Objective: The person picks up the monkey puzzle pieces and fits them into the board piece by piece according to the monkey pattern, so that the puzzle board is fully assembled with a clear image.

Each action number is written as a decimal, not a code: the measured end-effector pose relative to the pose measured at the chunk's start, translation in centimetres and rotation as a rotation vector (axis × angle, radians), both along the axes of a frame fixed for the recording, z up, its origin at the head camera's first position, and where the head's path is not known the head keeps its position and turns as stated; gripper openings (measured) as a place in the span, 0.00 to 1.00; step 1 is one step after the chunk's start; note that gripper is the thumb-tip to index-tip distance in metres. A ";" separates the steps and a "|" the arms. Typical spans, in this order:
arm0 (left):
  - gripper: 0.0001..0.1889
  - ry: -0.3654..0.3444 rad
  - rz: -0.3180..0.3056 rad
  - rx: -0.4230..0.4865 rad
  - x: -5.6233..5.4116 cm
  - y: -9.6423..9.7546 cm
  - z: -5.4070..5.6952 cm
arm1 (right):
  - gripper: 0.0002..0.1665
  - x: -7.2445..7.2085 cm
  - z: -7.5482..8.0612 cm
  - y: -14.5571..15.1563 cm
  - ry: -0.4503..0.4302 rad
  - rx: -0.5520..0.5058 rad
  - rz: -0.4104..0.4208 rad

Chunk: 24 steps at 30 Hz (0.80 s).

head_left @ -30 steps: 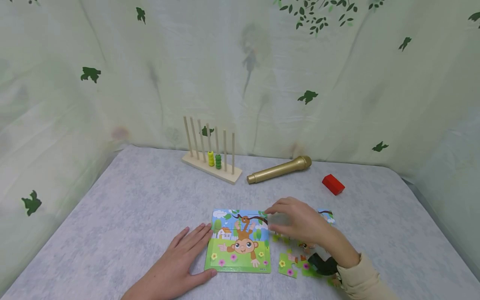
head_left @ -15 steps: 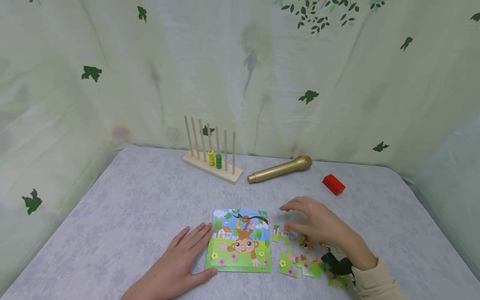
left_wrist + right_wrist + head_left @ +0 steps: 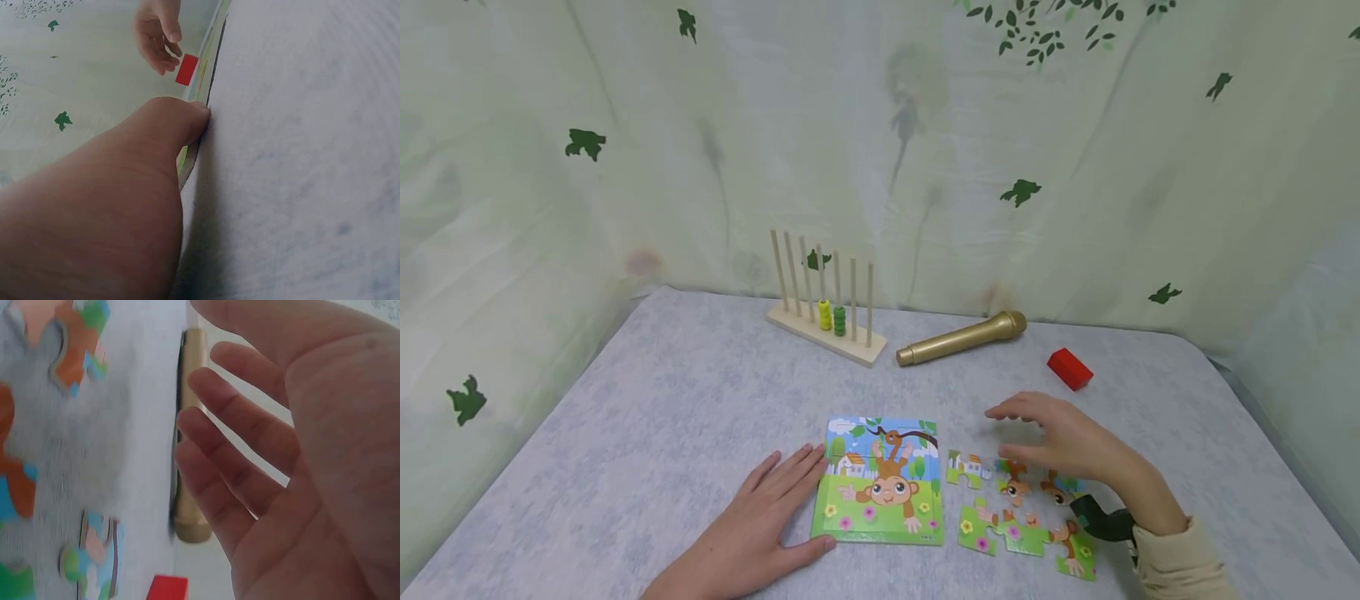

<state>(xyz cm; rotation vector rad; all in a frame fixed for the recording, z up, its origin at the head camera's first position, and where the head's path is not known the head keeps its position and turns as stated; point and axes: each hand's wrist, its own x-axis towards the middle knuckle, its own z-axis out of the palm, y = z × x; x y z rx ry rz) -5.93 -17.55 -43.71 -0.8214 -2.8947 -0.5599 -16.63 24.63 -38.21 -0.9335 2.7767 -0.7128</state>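
A square jigsaw board with a monkey picture lies near the front of the table. My left hand rests flat beside it, fingertips at its left edge and thumb at the lower left corner. In the left wrist view that thumb presses at the board's side. To the right, my right hand hovers over loose jigsaw pieces, its fingers loosely bent and holding nothing. The right wrist view shows its bare palm and spread fingers, with a jigsaw piece on the table below. Hand and wrist strap hide some pieces.
A wooden peg abacus with yellow and green beads stands at the back. Right of it lies a gold toy microphone, and farther right a red block. A leaf-patterned curtain hangs behind the table.
My right hand has moved right, from the board's upper right corner to over the loose pieces, uncovering several of them. The left hand has stayed at the board.
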 end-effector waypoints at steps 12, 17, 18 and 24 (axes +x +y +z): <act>0.47 -0.018 -0.001 -0.001 0.0 0.0 0.1 | 0.30 -0.7 -0.3 2.8 -0.029 -0.007 -0.054; 0.47 -0.027 0.001 0.002 0.0 0.0 0.1 | 0.32 -1.0 -0.5 3.7 -0.029 -0.004 -0.056; 0.47 -0.028 0.002 0.002 0.0 0.0 0.1 | 0.33 -1.0 -0.4 3.8 -0.031 0.001 -0.059; 0.47 -0.025 0.007 0.006 0.0 0.0 0.1 | 0.34 -1.1 -0.2 4.4 -0.054 0.034 -0.101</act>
